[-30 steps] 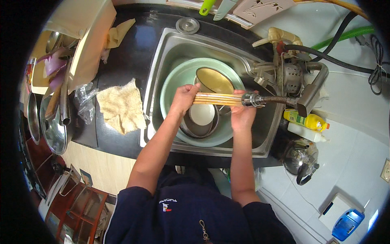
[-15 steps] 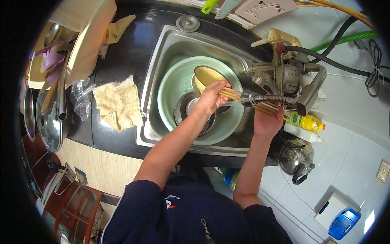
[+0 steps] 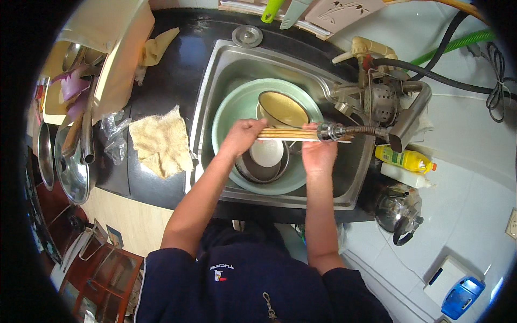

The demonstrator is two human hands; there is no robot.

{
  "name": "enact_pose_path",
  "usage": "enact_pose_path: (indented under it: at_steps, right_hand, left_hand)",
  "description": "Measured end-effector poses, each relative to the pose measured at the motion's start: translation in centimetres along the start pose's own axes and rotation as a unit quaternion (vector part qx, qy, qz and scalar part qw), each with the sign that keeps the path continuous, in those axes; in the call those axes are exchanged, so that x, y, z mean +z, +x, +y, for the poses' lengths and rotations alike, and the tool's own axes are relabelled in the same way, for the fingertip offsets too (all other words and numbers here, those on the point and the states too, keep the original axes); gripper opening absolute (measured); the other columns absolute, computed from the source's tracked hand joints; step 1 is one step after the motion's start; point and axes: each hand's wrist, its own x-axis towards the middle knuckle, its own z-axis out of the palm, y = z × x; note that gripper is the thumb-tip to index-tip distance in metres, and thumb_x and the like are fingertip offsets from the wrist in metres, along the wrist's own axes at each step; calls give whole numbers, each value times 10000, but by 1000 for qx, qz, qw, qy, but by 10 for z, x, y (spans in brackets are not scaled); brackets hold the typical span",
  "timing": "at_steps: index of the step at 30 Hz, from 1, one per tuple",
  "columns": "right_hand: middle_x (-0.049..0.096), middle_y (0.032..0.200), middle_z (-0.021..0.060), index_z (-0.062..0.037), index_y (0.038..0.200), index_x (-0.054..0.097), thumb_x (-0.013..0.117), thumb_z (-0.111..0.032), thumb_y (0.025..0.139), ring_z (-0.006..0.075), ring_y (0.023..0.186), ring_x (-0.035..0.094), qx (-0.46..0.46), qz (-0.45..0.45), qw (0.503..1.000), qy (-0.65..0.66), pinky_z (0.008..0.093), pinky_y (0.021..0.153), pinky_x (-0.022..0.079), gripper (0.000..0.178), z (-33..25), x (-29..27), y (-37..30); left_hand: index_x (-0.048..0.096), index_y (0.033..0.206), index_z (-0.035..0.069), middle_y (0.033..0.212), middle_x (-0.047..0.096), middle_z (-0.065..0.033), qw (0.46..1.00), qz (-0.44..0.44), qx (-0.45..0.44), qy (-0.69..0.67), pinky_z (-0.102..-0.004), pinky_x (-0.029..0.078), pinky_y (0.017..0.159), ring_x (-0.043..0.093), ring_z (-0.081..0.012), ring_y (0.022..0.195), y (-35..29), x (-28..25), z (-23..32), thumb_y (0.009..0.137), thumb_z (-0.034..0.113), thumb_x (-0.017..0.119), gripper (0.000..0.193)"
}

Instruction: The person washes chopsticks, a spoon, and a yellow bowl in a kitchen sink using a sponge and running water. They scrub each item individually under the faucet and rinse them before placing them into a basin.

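Observation:
A bundle of wooden chopsticks [image 3: 284,134] lies level between my two hands, over a pale green basin [image 3: 219,116]. My left hand [image 3: 241,138] is closed round the left ends. My right hand [image 3: 319,156] is closed on the right part, its fingertips partly hidden by the faucet's spray head [image 3: 329,131] just above. In the basin a bowl with a yellow inside [image 3: 285,109] leans at the back. Nearer me sits a metal pot [image 3: 256,173] with a small white bowl [image 3: 266,154] in it, partly covered by the chopsticks.
The basin stands in a steel sink [image 3: 344,185]. A tan cloth [image 3: 161,142] and a clear plastic bag [image 3: 114,139] lie on the black counter to the left, near pan lids. At right are the faucet [image 3: 409,121], a yellow bottle [image 3: 405,159] and a glass kettle [image 3: 397,207].
Both hands have moved left with the chopsticks, away from the faucet's base. The bundle now lies level instead of slanting, and more of the white bowl shows.

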Motion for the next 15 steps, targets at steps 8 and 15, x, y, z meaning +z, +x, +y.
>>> enact_pose_path:
  at_steps: [8, 15]
  right_hand:
    - [556, 837, 45, -78, 830, 527, 512, -338, 898, 208, 848, 536, 123, 15, 992, 7, 374, 890, 409, 269, 44, 31, -11]
    - [540, 782, 16, -99, 865, 537, 517, -449, 871, 134, 698, 523, 151, 39, 967, -200, 261, 615, 409, 351, 29, 22, -6]
  left_hand:
    - [660, 773, -12, 568, 510, 19, 998, -12, 9, 62, -219, 353, 500, 428, -53, 539, -36, -65, -3, 858, 326, 592, 355]
    - [624, 680, 31, 513, 449, 30, 998, -27, -34, 51, -208, 298, 412, 371, -51, 441, -45, -93, -10, 854, 382, 587, 393]
